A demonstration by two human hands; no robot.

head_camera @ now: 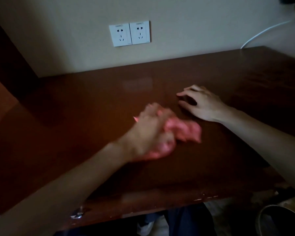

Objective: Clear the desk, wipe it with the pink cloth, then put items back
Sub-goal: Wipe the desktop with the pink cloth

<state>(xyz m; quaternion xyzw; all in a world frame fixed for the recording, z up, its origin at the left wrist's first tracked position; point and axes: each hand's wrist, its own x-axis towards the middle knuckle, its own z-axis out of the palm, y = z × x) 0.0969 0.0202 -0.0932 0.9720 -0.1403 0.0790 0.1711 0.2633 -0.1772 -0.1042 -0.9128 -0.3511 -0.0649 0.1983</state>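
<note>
Your left hand (152,132) grips the crumpled pink cloth (186,130) mid-desk; right hand (201,103) splayed flat just beyond, unwiped glossy brown desk (92,99) lies left.

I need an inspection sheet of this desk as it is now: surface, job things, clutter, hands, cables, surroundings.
Surface: brown desk, glossy, chipped along the near edge.
Job's things: pink cloth bunched on the desk, blurred.
Clutter: nothing seen on the desk.
Hands: left hand grips the cloth; right hand rests on the desk, fingers spread, holding nothing.
Cables: white cable along the wall, far right.
Surroundings: two wall sockets, nothing plugged in; round bin beside the desk.
</note>
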